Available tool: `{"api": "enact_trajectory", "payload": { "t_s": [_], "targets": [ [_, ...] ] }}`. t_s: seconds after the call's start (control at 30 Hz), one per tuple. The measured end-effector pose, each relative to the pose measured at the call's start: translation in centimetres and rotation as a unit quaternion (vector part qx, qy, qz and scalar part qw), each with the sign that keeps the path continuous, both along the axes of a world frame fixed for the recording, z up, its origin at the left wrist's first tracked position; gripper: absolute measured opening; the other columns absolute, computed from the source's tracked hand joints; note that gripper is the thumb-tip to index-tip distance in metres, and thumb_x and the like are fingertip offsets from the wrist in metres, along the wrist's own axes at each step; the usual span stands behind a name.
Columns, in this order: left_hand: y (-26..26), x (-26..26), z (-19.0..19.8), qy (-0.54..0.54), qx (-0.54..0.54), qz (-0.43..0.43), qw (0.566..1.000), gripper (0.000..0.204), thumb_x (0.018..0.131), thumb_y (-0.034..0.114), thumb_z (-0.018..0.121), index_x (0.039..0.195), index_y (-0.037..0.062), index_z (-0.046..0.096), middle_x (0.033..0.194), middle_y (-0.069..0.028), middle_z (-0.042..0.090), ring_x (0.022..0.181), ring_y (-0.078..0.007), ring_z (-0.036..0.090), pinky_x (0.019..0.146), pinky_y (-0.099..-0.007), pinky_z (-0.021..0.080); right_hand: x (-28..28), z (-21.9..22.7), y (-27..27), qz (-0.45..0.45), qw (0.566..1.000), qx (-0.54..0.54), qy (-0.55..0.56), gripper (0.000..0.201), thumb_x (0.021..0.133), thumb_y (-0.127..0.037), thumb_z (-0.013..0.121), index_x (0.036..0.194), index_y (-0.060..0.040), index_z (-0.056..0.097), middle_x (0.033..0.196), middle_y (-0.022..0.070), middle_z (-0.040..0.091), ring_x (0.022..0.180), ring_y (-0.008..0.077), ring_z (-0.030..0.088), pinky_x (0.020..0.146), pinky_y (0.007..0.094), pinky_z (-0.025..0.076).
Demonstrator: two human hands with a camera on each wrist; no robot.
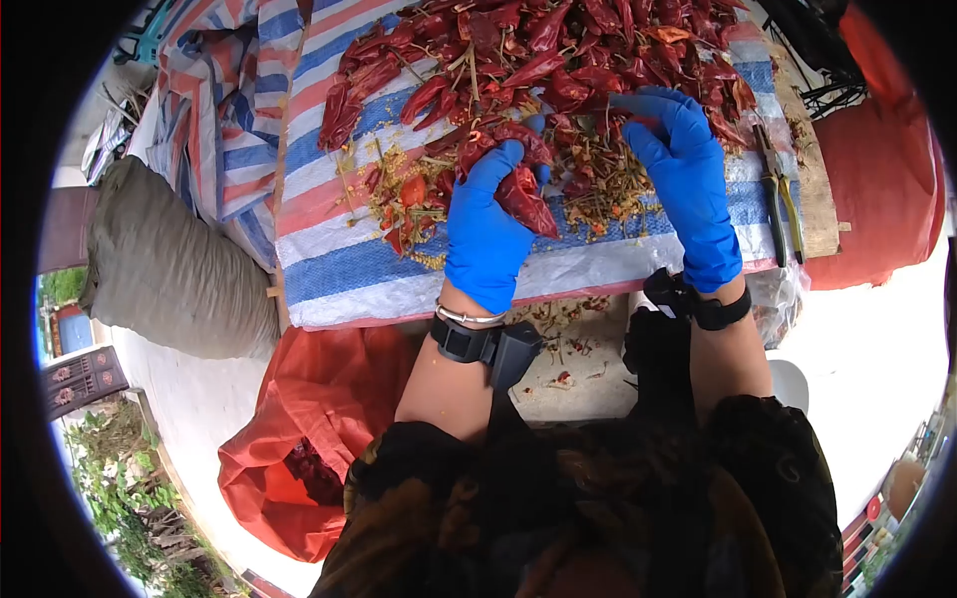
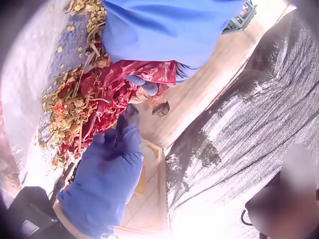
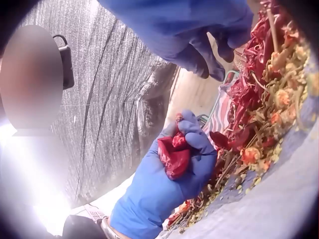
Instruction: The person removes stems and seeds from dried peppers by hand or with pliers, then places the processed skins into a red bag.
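Note:
Dried red chili peppers (image 1: 558, 60) lie heaped on a striped woven sheet (image 1: 349, 279). My left hand (image 1: 488, 234), in a blue glove, holds dried chilies (image 1: 526, 202) at the near edge of the heap. The right wrist view shows a wrinkled red chili (image 3: 175, 162) in its palm, under curled fingers. My right hand (image 1: 693, 184), also gloved, hovers over the heap's near right side, its fingers loosely bent toward the left hand. Nothing shows between those fingers in the right wrist view. Loose seeds (image 1: 399, 164) and dry stems (image 1: 623, 204) lie below both hands.
A pair of cutters (image 1: 781, 194) lies at the sheet's right edge. An open red bag (image 1: 309, 399) with chilies inside stands at the lower left. A grey-green sack (image 1: 179, 264) is on the left, and a red bag (image 1: 867, 189) on the right.

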State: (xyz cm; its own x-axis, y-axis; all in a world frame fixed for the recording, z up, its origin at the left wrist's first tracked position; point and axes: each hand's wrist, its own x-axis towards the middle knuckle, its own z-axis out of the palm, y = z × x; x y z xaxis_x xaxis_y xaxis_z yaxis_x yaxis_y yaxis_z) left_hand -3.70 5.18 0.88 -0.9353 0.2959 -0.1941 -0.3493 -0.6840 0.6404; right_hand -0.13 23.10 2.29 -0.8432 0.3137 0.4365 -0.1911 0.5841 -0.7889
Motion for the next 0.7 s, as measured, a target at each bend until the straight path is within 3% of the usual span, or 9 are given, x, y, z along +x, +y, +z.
{"api": "enact_trajectory", "payload": {
  "t_s": [0.07,0.13,0.17,0.27,0.33,0.43,0.53,0.63,0.7],
  "targets": [
    [0.1,-0.1,0.5,-0.028,0.055,-0.01,0.998,0.022,0.082,0.01,0.056,0.101,-0.0004,0.057,0.097,-0.0095,0.061,0.09,-0.0199,0.058,0.079,-0.0332,0.048,0.0,0.3,2.0,-0.037,0.999,0.037,-0.002,0.022,0.076,-0.005,0.063,0.097,-0.0117,0.064,0.101,0.0069,0.056,0.08,0.016,0.056,0.07,0.0266,0.046],
    [-0.3,-0.3,0.5,-0.054,0.106,-0.019,0.993,0.023,0.081,0.008,0.055,0.102,-0.0015,0.056,0.102,-0.0106,0.06,0.094,-0.0216,0.057,0.083,-0.0359,0.048,0.0,-0.1,3.9,-0.119,0.975,0.188,0.02,0.024,0.074,-0.005,0.063,0.098,-0.0104,0.063,0.098,0.0091,0.057,0.081,0.0214,0.056,0.07,0.0295,0.047],
    [-0.6,-0.4,-0.1,-0.056,0.096,-0.015,0.994,0.024,0.081,0.007,0.055,0.103,-0.0021,0.055,0.103,-0.0108,0.059,0.095,-0.0223,0.057,0.085,-0.0383,0.047,0.0,-0.5,4.6,-0.129,0.971,0.199,0.011,0.028,0.071,-0.006,0.064,0.099,-0.0098,0.063,0.097,0.0114,0.057,0.083,0.027,0.055,0.073,0.0328,0.046],
    [-0.7,-0.5,-0.4,-0.07,0.081,-0.01,0.994,0.028,0.08,0.005,0.056,0.107,-0.0007,0.053,0.101,-0.011,0.059,0.093,-0.0219,0.057,0.084,-0.0399,0.048,0.1,-1.1,5.1,-0.104,0.967,0.231,-0.036,0.032,0.068,-0.006,0.066,0.099,-0.0091,0.063,0.096,0.0118,0.058,0.085,0.0291,0.055,0.076,0.0349,0.045],
    [-0.6,-0.5,-0.2,0.003,0.091,-0.029,0.995,0.03,0.081,0.006,0.058,0.109,0.0022,0.051,0.093,-0.009,0.059,0.086,-0.0197,0.057,0.081,-0.0384,0.048,0.1,-1.3,5.2,-0.105,0.964,0.239,-0.057,0.032,0.067,-0.006,0.066,0.099,-0.0091,0.063,0.094,0.0116,0.058,0.084,0.0292,0.055,0.076,0.0357,0.044],
    [-0.4,-0.6,-0.2,0.005,0.097,-0.047,0.994,0.028,0.081,0.006,0.059,0.108,0.0047,0.05,0.085,-0.0062,0.056,0.08,-0.017,0.056,0.076,-0.0361,0.048,-0.1,-2.0,5.3,-0.103,0.957,0.253,-0.1,0.032,0.065,-0.007,0.067,0.097,-0.0091,0.063,0.091,0.0111,0.059,0.083,0.0293,0.054,0.076,0.0372,0.043],
    [-0.3,-0.6,-0.4,0.028,0.081,-0.067,0.994,0.024,0.08,0.004,0.06,0.103,0.0055,0.051,0.081,-0.0049,0.055,0.078,-0.0157,0.055,0.073,-0.0341,0.048,-0.3,-2.3,5.7,-0.087,0.966,0.232,-0.08,0.027,0.065,-0.006,0.068,0.092,-0.0081,0.064,0.089,0.0119,0.059,0.081,0.0297,0.055,0.075,0.0372,0.044],
    [-0.1,-0.2,0.1,0.06,0.026,-0.056,0.996,0.02,0.08,0.003,0.06,0.098,0.0058,0.052,0.08,-0.0046,0.055,0.076,-0.0149,0.054,0.071,-0.0331,0.047,-0.3,-1.3,4.9,-0.08,0.975,0.208,0.008,0.02,0.068,-0.005,0.067,0.087,-0.0058,0.063,0.088,0.0106,0.06,0.081,0.0258,0.056,0.076,0.0342,0.044],
    [0.0,-0.1,0.3,0.079,0.006,-0.052,0.995,0.019,0.08,0.003,0.059,0.097,0.0055,0.052,0.081,-0.0054,0.056,0.076,-0.0154,0.055,0.071,-0.0328,0.047,-0.2,-0.5,3.3,-0.024,0.997,-0.033,0.061,0.018,0.071,-0.002,0.066,0.088,-0.0043,0.063,0.085,0.0077,0.059,0.08,0.0196,0.056,0.076,0.0289,0.044]
  ]
}}
